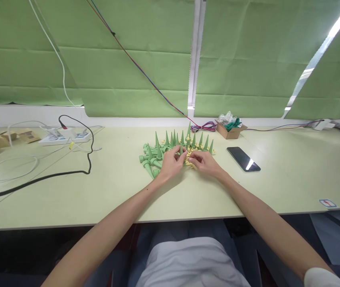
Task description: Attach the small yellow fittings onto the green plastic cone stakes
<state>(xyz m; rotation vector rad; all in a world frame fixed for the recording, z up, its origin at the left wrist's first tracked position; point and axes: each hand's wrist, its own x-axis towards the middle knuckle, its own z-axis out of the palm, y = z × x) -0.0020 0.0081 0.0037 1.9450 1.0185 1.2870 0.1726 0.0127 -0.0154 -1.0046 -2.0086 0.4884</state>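
Observation:
My left hand (172,161) is closed around a green plastic spike (181,150), its pointed tip showing above the fingers. Close beside it on the right, my right hand (205,161) pinches at a small yellow plastic piece, mostly hidden by the fingertips. Several yellow pieces (191,151) lie around and behind the fingers. Green spikes (159,151) stand upright or lie on their sides to the left. Behind my hands runs a row of upright spikes (201,139), some with yellow pieces at their bases.
A black phone (243,159) lies right of my hands. Behind it stands a small cardboard box (231,132) with green material and clear plastic, next to coiled red and blue wire (207,126). At left are a power strip (65,138) and a black cable (89,159) on the table (113,199).

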